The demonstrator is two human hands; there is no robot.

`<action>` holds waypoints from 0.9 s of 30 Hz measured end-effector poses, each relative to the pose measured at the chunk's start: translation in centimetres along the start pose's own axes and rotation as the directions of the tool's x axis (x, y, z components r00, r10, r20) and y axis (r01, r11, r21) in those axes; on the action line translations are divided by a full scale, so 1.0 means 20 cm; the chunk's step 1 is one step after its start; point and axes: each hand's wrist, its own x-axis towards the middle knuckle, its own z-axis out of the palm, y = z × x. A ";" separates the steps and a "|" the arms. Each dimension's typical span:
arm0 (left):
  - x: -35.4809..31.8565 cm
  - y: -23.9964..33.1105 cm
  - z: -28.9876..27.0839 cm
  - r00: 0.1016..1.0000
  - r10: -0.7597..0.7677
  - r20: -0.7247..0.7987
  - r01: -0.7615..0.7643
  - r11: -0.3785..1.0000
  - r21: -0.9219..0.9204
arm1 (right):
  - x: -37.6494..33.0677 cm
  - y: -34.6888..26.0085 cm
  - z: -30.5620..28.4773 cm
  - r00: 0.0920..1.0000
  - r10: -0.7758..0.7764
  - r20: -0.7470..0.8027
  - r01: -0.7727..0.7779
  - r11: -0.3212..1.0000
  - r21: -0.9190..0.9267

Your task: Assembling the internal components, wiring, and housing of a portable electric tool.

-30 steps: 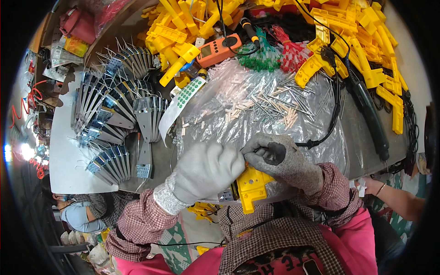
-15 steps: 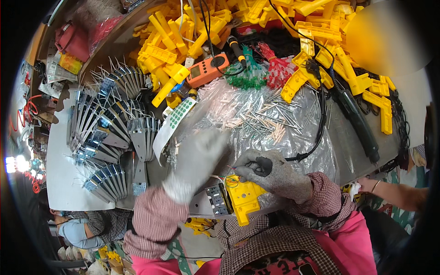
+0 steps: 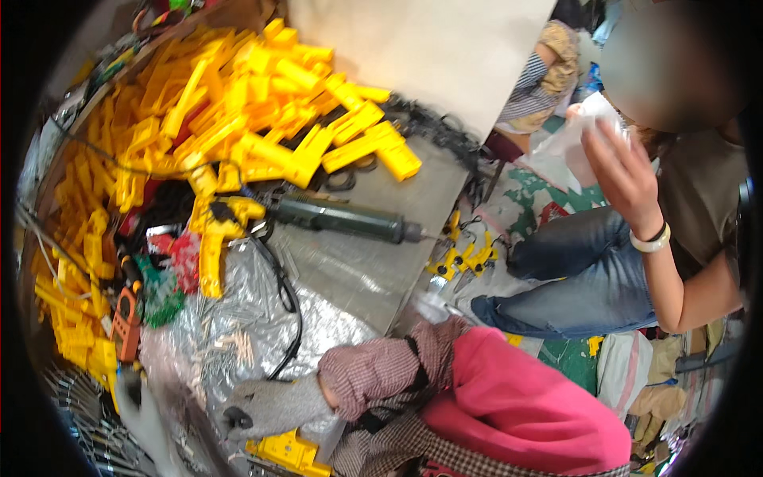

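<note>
My right hand (image 3: 274,407), in a grey glove with a dark patch at the fingertips, is closed just above a yellow plastic housing (image 3: 292,453). What its fingers pinch is hidden. The housing lies at the table's near edge, partly covered by that hand. My left hand (image 3: 147,417), also gloved, is smeared by motion at the lower left, near the grey metal strips (image 3: 83,417); its fingers do not show plainly. Beyond the hands, pale-tipped metal pins (image 3: 234,350) lie scattered on clear plastic sheeting (image 3: 318,322).
Yellow plastic parts (image 3: 238,103) form a large heap at the back. A dark green corded power screwdriver (image 3: 342,219) lies on the table near green bundles (image 3: 159,294), red bundles (image 3: 187,258) and an orange meter (image 3: 125,322). Another person's hand (image 3: 624,171) holds white material (image 3: 584,143).
The view has swung to the right, bringing the seated person into sight. My left hand has moved left, away from my right hand and toward the metal strips. My right hand stays at the yellow housing.
</note>
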 end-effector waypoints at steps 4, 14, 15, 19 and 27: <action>-0.30 1.24 0.67 0.995 -0.089 0.042 0.096 0.970 -0.225 | 0.07 0.05 0.13 0.991 -0.132 -0.024 0.133 0.990 0.044; -0.69 0.64 -0.04 0.831 -0.544 0.117 0.553 0.784 -0.281 | 0.01 0.01 0.05 0.990 0.090 0.108 -0.110 0.975 0.191; -0.71 0.61 -0.03 0.902 -0.424 0.077 0.430 0.868 -0.250 | 0.00 -0.07 0.01 0.990 0.109 0.087 -0.130 0.946 0.297; -0.79 0.60 -0.02 0.905 -0.423 0.048 0.421 0.872 -0.251 | 0.01 -0.12 0.01 0.971 0.163 0.177 -0.213 0.924 0.317; -0.73 0.62 -0.03 0.949 -0.297 0.107 0.313 0.930 -0.192 | 0.01 -0.08 0.02 0.991 -0.030 0.127 -0.004 0.967 0.256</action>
